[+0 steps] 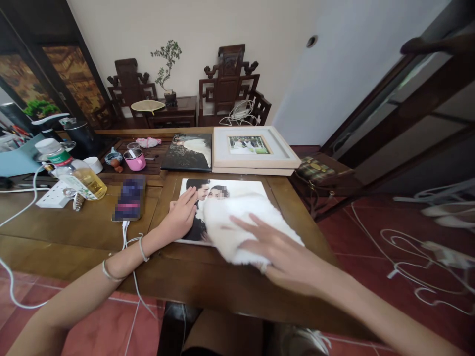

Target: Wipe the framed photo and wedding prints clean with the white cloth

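Note:
A large photo print [237, 190] lies flat on the wooden table [74, 222] in front of me. My left hand [181, 216] rests flat on its left edge with the fingers spread. My right hand [276, 252] lies on a fluffy white cloth [237, 222], fingers stretched out and pressing it onto the lower right part of the print. A ring shows on the right hand. Bracelets circle the left wrist.
A phone [129, 199] with a white cable lies left of the print. Behind stand a framed photo [252, 147], a dark photo print [189, 152], a pink cup [135, 159], an oil bottle [76, 175] and a white power strip [55, 194]. Carved chairs line the wall.

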The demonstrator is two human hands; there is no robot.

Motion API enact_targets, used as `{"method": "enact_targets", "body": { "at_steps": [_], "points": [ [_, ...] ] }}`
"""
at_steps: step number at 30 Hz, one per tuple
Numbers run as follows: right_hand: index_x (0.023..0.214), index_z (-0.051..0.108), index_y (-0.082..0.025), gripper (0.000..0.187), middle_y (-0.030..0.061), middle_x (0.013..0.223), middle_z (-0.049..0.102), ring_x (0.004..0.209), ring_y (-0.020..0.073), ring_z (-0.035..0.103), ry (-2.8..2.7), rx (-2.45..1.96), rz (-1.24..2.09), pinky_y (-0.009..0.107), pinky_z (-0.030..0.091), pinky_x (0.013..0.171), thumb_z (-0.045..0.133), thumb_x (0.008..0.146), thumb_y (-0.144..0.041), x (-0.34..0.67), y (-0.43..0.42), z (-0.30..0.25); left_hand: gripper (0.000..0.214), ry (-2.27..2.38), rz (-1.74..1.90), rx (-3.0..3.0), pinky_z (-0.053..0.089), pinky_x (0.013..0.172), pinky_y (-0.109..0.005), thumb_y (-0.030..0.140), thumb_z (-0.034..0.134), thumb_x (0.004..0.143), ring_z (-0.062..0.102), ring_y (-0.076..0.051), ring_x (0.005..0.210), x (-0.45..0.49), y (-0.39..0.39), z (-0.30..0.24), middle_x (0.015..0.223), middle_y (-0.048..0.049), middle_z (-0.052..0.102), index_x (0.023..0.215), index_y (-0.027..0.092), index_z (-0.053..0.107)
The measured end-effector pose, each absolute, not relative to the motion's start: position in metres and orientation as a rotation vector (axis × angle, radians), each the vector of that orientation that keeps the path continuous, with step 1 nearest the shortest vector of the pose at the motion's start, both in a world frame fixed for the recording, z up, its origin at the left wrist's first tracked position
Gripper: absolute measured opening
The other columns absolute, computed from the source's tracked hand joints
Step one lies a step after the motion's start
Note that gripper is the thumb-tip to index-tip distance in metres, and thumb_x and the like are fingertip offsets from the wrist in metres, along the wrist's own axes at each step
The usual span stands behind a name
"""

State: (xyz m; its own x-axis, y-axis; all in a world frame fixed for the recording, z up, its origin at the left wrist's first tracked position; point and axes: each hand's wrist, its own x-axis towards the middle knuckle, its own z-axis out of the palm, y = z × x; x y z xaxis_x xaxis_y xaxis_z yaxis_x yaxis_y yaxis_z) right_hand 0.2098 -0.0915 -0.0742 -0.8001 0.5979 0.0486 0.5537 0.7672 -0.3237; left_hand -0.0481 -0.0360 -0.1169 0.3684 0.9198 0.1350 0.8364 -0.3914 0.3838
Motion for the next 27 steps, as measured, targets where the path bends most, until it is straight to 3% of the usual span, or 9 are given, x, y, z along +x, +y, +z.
{"method": "enact_targets", "body": {
  "at_steps": [5,8,13,18,22,27],
  "points": [
    [0.113,0.063,-0.014,0.050,0.0171,0.135,0.053,0.138,0.0346,0.028,-2.639,-1.186,0.208,0.063,0.023,0.108,0.045,0.067,-0.003,0.200,-0.042,-0.088,0.046,1.547,0.539,2.354,0.034,0.106,-0.050,0.020,0.030,0.095,0.026,-0.026,0.141,-0.050,-0.035,-0.120,0.152,-0.0140,0.031,0.139,0.013,0.039],
    [0.117,0.061,-0.016,0.050,0.0132,0.142,0.047,0.139,0.0371,0.022,-2.679,-1.145,0.208,0.066,0.020,0.107,0.047,0.070,-0.005,0.178,-0.034,-0.085,0.046,1.502,0.730,2.227,0.030,0.111,-0.047,0.028,0.028,0.097,0.031,-0.023,0.140,-0.051,-0.033,-0.119,0.149,-0.0123,0.037,0.138,0.013,0.042],
    [0.110,0.065,-0.023,0.054,0.0040,0.148,0.039,0.143,0.0299,0.010,-2.845,-0.752,0.367,0.064,0.007,0.111,0.046,0.063,-0.002,0.155,-0.058,-0.081,0.049,1.415,1.100,2.024,0.028,0.115,-0.037,0.038,0.025,0.098,0.040,-0.017,0.134,-0.051,-0.033,-0.110,0.144,-0.0091,0.045,0.134,0.014,0.049],
    [0.113,0.064,-0.021,0.058,0.0008,0.148,0.040,0.143,0.0258,0.009,-2.946,-0.521,0.555,0.056,0.002,0.115,0.047,0.060,-0.005,0.174,-0.096,-0.071,0.051,1.411,1.043,2.067,0.028,0.115,-0.037,0.038,0.025,0.098,0.040,-0.018,0.135,-0.048,-0.035,-0.110,0.143,-0.0102,0.046,0.134,0.011,0.049],
    [0.100,0.067,-0.022,0.050,0.0011,0.145,0.044,0.142,0.0220,0.019,-2.900,-0.658,0.516,0.051,0.009,0.117,0.043,0.061,-0.002,0.209,-0.114,-0.069,0.047,1.438,0.793,2.230,0.028,0.114,-0.043,0.033,0.027,0.099,0.034,-0.021,0.138,-0.047,-0.037,-0.114,0.148,-0.0089,0.039,0.138,0.015,0.044],
    [0.097,0.067,-0.020,0.042,0.0089,0.149,0.037,0.135,0.0278,0.037,-2.672,-0.990,0.311,0.054,0.026,0.112,0.044,0.065,-0.004,0.245,-0.094,-0.090,0.043,1.483,0.597,2.362,0.034,0.106,-0.047,0.029,0.030,0.099,0.032,-0.023,0.139,-0.045,-0.039,-0.116,0.148,-0.0070,0.040,0.139,0.020,0.043]
  ]
}}
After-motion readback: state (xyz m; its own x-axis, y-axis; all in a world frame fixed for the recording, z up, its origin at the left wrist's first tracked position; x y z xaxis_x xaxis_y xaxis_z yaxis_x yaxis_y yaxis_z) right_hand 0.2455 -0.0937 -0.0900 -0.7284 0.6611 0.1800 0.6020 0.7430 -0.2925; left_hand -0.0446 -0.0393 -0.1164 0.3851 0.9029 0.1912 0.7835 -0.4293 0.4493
